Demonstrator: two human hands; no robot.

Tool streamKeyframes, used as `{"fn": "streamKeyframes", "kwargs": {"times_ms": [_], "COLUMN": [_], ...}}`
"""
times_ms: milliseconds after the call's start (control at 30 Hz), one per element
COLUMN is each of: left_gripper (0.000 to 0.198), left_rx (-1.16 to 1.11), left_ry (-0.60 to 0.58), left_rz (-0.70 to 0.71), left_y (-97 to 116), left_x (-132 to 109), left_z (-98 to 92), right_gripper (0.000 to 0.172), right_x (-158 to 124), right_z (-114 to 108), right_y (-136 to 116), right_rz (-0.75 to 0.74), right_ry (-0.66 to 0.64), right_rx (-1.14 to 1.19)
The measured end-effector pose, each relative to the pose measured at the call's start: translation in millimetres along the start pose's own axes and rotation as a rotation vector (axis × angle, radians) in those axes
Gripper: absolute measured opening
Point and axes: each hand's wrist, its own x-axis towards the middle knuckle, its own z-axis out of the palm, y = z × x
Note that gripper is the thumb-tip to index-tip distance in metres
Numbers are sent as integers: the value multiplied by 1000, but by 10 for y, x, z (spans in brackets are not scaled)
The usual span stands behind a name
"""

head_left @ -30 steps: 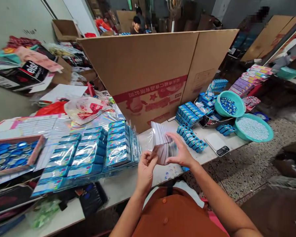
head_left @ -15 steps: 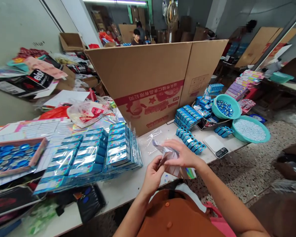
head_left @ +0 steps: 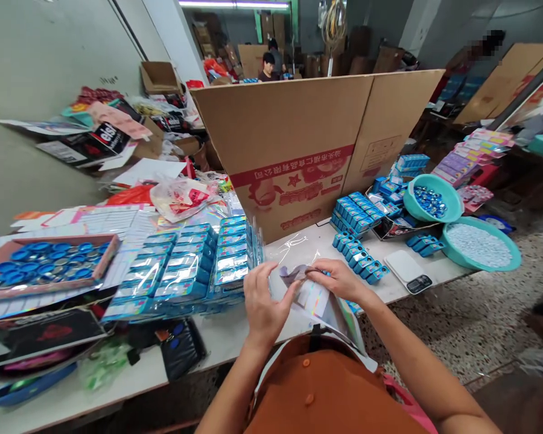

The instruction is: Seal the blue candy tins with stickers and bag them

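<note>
My right hand (head_left: pixel 337 281) is closed in a pinch on a thin, curled greyish-purple sheet (head_left: pixel 294 275). Its exact kind is hard to make out. To the left of it my left hand (head_left: pixel 266 304) is open, fingers raised and spread, with the thumb by the sheet's lower edge. Beneath the hands, near my body, lies a shiny whitish plastic sheet or bag (head_left: pixel 315 299) with rainbow glints. Close beyond my left fingers stand rows of blue packs in clear wrap (head_left: pixel 187 259). Small blue boxes (head_left: pixel 359 256) sit in a row beyond my right hand.
A tall cardboard sheet (head_left: pixel 298 132) stands across the table's back. To the right are a white scale (head_left: pixel 402 268), a turquoise bowl (head_left: pixel 455 208) and a basin (head_left: pixel 509 265) of white pieces. A pink tray (head_left: pixel 111 256) of blue-rimmed discs and a black pouch (head_left: pixel 181 349) lie left.
My left hand has let go of the sheet and spread its fingers, moving slightly left. The right hand still pinches it. The whole view has shifted, so the scene sits further right.
</note>
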Motion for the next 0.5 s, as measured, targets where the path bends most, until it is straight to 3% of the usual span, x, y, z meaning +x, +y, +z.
{"fn": "streamKeyframes", "kwargs": {"times_ms": [100,167,233,367,500], "left_gripper": [35,20,19,22,26], "left_rx": [-62,-172,-287,-419,-415], "left_ry": [-298,-504,-597,-561,-452], "left_rz": [116,52,-68,-270,-375], "left_y": [60,76,65,29,35], "left_x": [188,238,204,-9,-181], "left_z": [-52,-54,-28,94,220], "right_gripper": [25,24,23,20,24], "right_x": [-3,-27,-72,-180,-243], "right_z": [-20,-13,3,47,104], "right_y": [-81,-115,-116,-60,-19], "right_rz": [-25,-24,8,103,-8], "right_ry": [-77,-103,-107,36,91], "right_rx": [-75,-82,-66,-99,-109]}}
